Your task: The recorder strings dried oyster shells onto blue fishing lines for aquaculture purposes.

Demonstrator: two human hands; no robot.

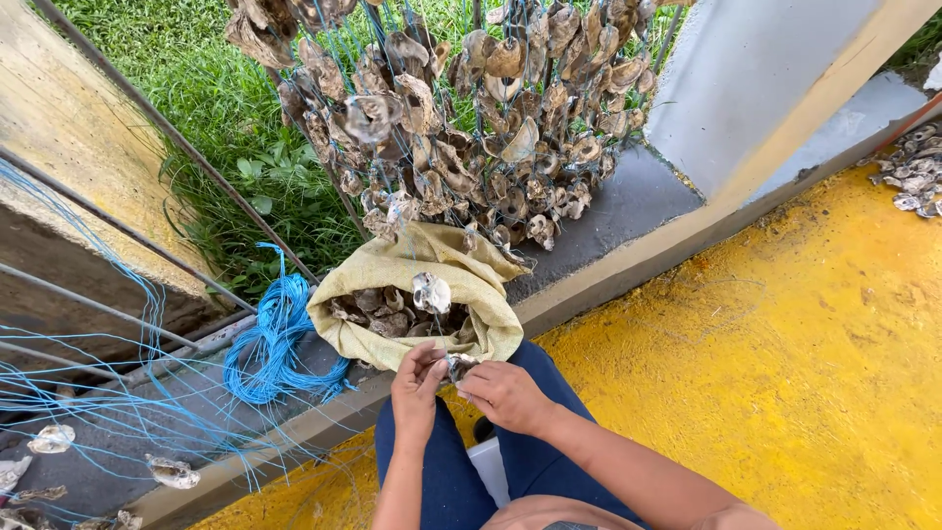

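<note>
My left hand point(416, 391) and my right hand point(503, 394) meet over my knees, both pinching one small oyster shell point(454, 367) between the fingertips. Just beyond them stands an open yellowish sack point(483, 316) holding several grey shells, with one pale shell point(431, 292) lying on top. Above the sack hang many strung oyster shells point(471, 118) on blue lines. I sit in dark blue trousers point(549, 461).
A coil of blue cord point(278, 339) lies left of the sack. Blue lines with a few shells point(173, 473) stretch across the lower left. Metal rods point(147, 128) cross the grass. Yellow painted floor point(785, 373) spreads to the right, with a shell heap point(915, 172) at the far right.
</note>
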